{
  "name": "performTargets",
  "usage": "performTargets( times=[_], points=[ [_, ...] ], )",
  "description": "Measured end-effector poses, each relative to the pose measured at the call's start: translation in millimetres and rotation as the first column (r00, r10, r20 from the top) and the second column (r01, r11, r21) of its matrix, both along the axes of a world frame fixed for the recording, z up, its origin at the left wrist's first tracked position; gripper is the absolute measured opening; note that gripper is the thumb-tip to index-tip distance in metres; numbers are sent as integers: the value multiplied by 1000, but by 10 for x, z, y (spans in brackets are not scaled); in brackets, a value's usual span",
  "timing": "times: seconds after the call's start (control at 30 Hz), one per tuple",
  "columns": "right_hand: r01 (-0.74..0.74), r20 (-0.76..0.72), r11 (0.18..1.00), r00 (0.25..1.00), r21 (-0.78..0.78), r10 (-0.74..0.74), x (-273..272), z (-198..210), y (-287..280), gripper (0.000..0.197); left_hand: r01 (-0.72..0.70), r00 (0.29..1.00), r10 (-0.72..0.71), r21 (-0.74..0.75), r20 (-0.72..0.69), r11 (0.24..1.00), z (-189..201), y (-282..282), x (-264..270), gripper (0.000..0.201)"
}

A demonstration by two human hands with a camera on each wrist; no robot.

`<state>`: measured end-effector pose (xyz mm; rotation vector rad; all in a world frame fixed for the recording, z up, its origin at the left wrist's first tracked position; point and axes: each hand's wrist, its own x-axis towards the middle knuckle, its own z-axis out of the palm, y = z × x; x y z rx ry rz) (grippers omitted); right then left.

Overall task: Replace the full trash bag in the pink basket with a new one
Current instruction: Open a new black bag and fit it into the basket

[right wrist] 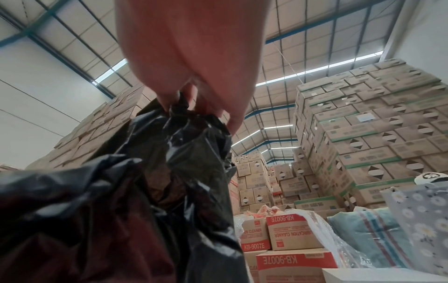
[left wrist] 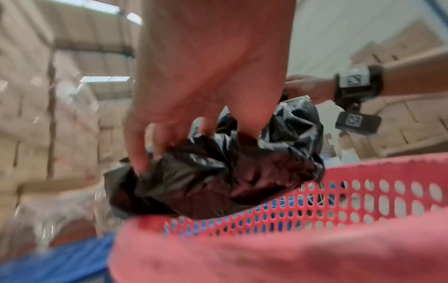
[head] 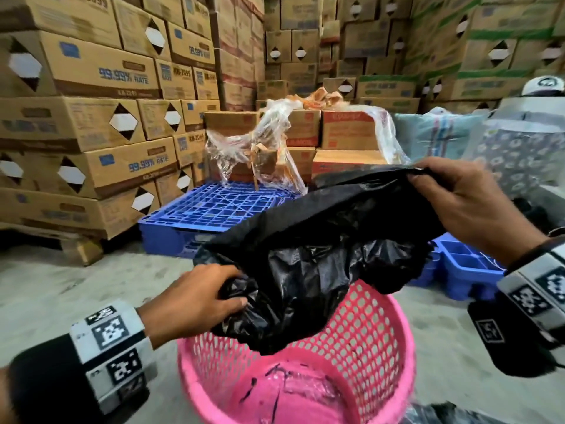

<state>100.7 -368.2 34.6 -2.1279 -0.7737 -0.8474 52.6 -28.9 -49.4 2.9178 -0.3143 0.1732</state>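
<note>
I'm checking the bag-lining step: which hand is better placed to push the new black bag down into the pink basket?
Left. The left hand grips the black trash bag low at the pink basket rim; the right hand holds its edge higher, farther away.

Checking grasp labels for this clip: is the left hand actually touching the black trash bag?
Touching. In the left wrist view the left hand curls its fingers into the crumpled black trash bag; the head view shows the same grip.

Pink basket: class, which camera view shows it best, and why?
The head view: the pink basket shows its open mouth, mesh wall and inside, below the black bag. The left wrist view shows only a blurred rim and wall. The right wrist view shows none of it.
</note>
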Motion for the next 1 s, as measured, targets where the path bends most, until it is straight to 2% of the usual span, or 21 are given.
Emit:
performTargets(
  times=[0.03, 0.07, 0.13, 0.17, 0.23, 0.27, 0.3, 0.33, 0.37, 0.4, 0.43, 0.47, 0.5, 0.57, 0.6, 0.7, 0.77, 0.83, 0.93, 1.0],
  points=[
    [-11, 3, 1000, 1000, 2, 11, 3, -9, 22, 20, 64, 997, -66, -41, -46, 997, -81, -28, 15, 29],
    [-22, 4, 1000, 1000, 3, 22, 2, -16, 54, 22, 140, 985, -143, -37, -91, 989, -139, -88, 12, 21],
    [-61, -5, 998, 998, -3, 61, -7, -34, 148, 23, 324, 917, -321, -25, -237, 946, -218, -273, -47, 23],
    [-89, -19, 996, 996, -12, 88, -25, -51, 198, 21, 417, 848, -401, -32, -345, 908, -240, -373, -88, 26],
    [-121, -55, 990, 992, -67, 117, -61, -84, 271, 20, 534, 717, -460, -11, -523, 845, -211, -526, -146, 35],
    [-124, -72, 987, 991, -102, 117, -80, -101, 290, 20, 539, 701, -461, -18, -544, 842, -161, -550, -149, 36],
    [-127, -82, 984, 990, -128, 117, -103, -113, 297, 20, 515, 733, -469, -48, -493, 856, -86, -559, -141, 35],
    [-131, -88, 981, 989, -141, 119, -127, -119, 287, 18, 465, 806, -464, -92, -368, 880, 6, -558, -126, 31],
    [-135, -94, 981, 988, -142, 122, -151, -120, 273, 16, 402, 886, -426, -158, -182, 902, 102, -538, -98, 26],
    [-137, -101, 982, 987, -132, 125, -175, -116, 257, 15, 347, 935, -354, -245, 14, 905, 200, -521, -68, 18],
    [-143, -112, 983, 985, -116, 130, -199, -111, 253, 15, 318, 946, -276, -332, 168, 888, 277, -500, -37, 8],
    [-155, -125, 983, 982, -94, 143, -228, -105, 255, 15, 299, 948, -221, -397, 230, 868, 336, -477, 3, 11],
    [-176, -140, 982, 976, -71, 165, -260, -96, 263, 16, 277, 958, -208, -442, 199, 853, 351, -458, 52, 29],
    [-227, -158, 973, 963, -43, 218, -329, -71, 294, 16, 248, 956, -292, -472, -20, 846, 309, -448, 173, 64],
    [-245, -164, 969, 958, -42, 236, -363, -63, 306, 16, 285, 930, -358, -454, -82, 844, 269, -465, 225, 65],
    [-261, -176, 963, 953, -67, 247, -419, -83, 291, 18, 498, 836, -547, -364, -38, 787, 144, -559, 288, 29],
    [-257, -227, 960, 947, -107, 228, -410, -137, 229, 20, 587, 792, -610, -294, 18, 754, 115, -556, 286, 22],
    [-237, -311, 940, 938, -245, 155, -394, -229, 184, 20, 589, 802, -595, -227, 53, 775, 175, -493, 265, 19],
    [-258, -390, 780, 921, -570, 19, -358, -467, 230, 11, 604, 797, -600, -115, 72, 788, 294, -349, 184, 7],
    [-235, -382, 686, 922, -688, -67, -343, -634, 302, 14, 608, 782, -619, 137, 67, 782, 309, -297, 80, 9]
  ],
)
